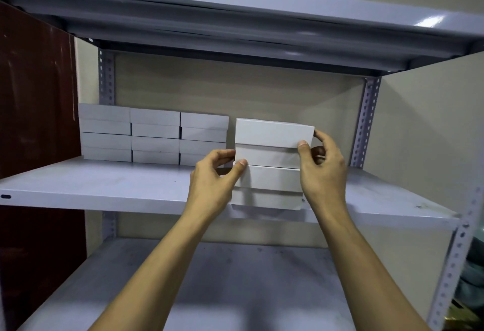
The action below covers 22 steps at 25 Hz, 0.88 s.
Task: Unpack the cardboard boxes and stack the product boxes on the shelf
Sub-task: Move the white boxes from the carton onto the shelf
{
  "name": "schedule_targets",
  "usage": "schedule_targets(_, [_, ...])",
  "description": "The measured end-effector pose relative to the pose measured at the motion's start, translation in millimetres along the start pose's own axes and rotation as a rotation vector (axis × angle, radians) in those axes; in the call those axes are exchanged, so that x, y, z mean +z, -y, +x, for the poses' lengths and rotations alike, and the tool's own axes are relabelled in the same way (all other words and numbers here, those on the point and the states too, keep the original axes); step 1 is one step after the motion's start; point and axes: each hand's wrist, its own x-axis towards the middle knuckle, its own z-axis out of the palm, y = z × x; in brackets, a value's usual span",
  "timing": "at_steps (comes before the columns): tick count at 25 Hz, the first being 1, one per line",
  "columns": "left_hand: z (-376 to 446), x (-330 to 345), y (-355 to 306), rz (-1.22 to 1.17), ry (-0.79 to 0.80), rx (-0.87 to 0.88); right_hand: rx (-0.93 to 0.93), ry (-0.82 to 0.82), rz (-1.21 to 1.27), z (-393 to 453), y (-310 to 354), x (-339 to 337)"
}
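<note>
Grey shelf (104, 189), both hands gripping stacked white boxes (269, 165)

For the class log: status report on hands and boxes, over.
Both hands gripping two stacked white boxes over middle shelf. Three stacks already placed. Path clear.

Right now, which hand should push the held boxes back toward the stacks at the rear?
Probably the right hand: it wraps the held boxes on their outer side, away from the rear stacks, while the left hand sits between them.
</note>
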Motion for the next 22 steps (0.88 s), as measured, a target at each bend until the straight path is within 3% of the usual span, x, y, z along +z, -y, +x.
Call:
schedule_targets(10, [-7,0,1,-0.081,-0.045,-0.031,0.073,0.04,-0.013,-32,-20,-16])
schedule_targets(22, [5,-6,9,-0.144,0.04,-0.08,0.061,-0.002,-0.037,-38,-16,-13])
